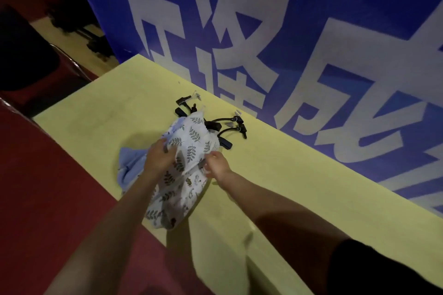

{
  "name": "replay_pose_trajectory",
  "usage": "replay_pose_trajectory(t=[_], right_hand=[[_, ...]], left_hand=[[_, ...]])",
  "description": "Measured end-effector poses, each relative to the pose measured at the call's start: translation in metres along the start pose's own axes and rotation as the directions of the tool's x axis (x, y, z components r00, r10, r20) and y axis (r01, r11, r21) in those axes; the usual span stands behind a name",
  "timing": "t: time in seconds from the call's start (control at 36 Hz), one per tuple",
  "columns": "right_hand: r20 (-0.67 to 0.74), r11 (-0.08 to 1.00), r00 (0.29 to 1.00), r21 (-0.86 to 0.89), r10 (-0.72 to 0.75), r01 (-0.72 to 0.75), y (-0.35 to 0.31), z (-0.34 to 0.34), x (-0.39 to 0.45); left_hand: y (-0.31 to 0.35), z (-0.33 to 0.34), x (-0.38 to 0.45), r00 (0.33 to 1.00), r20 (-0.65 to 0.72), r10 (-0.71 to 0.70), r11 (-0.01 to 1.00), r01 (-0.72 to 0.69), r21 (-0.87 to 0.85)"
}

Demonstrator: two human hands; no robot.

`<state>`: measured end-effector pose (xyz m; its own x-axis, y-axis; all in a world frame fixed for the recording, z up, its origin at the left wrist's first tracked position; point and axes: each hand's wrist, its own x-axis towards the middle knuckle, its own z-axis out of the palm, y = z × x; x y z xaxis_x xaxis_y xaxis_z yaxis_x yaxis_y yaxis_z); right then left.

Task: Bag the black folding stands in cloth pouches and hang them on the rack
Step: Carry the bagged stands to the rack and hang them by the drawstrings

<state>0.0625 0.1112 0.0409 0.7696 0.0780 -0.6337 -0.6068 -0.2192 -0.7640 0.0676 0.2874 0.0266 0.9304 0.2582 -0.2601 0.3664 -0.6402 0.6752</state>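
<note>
- On the yellow surface (275, 175), beside the blue banner (311, 31), lie black folding stands (227, 126).
- Just before the stands, both hands, left (159, 157) and right (217, 163), grip a leaf-print pouch (187, 148).
- Left of that pouch lies blue cloth (128, 163).

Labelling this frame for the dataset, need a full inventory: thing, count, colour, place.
leaf-print pouch: one, white with grey-green leaves, mid table, gripped by both hands
blue cloth: one, light blue, on table left of the pouch
black folding stands: count unclear, black, in a heap behind the pouch
table: one, yellow top
banner: one, blue with white characters, behind table
floor: red, left of table
left hand: grips pouch edge
right hand: pinches pouch edge
</note>
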Motion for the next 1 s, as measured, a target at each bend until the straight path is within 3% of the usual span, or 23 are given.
replay_pose_trajectory(t=[0.11, 0.25, 0.36, 0.44, 0.53, 0.61, 0.72, 0.86, 1.0], right_hand=[[0.049, 0.986, 0.994, 0.129, 0.098, -0.104, -0.006, 0.001, 0.02], [0.102, 0.925, 0.981, 0.329, 0.164, -0.189, -0.016, -0.008, 0.029], [0.127, 0.849, 0.985, 0.501, 0.119, -0.167, -0.013, -0.012, 0.036], [0.166, 0.744, 0.984, 0.648, 0.068, -0.16, -0.008, -0.025, 0.034], [0.159, 0.665, 0.987, 0.741, -0.03, -0.099, -0.006, -0.042, 0.032], [0.105, 0.733, 0.989, 0.681, -0.101, 0.002, -0.014, -0.061, 0.02], [-0.045, 0.873, 0.973, 0.434, -0.226, 0.223, -0.018, -0.089, -0.006], [-0.245, 0.878, 0.886, 0.187, -0.393, 0.441, -0.013, -0.115, -0.053], [-0.33, 0.814, 0.794, 0.11, -0.511, 0.57, -0.015, -0.146, -0.109]], left_hand=[[0.014, 0.017, 0.016, 0.993, 0.117, -0.034, 0.983, 0.054, -0.174], [0.029, 0.034, 0.027, 0.992, 0.129, 0.011, 0.997, -0.001, -0.076], [0.052, 0.046, 0.027, 0.989, 0.123, 0.079, 0.995, -0.087, 0.057], [0.073, 0.056, 0.017, 0.973, 0.072, 0.217, 0.976, -0.217, -0.015], [0.092, 0.059, 0.005, 0.978, 0.08, 0.194, 0.964, -0.175, -0.198], [0.112, 0.06, -0.01, 0.978, 0.115, 0.177, 0.938, -0.131, -0.322], [0.147, 0.061, -0.037, 0.966, 0.132, 0.223, 0.883, -0.142, -0.447], [0.19, 0.062, -0.073, 0.944, 0.113, 0.309, 0.829, -0.209, -0.519], [0.228, 0.063, -0.113, 0.911, 0.154, 0.384, 0.749, -0.21, -0.628]])
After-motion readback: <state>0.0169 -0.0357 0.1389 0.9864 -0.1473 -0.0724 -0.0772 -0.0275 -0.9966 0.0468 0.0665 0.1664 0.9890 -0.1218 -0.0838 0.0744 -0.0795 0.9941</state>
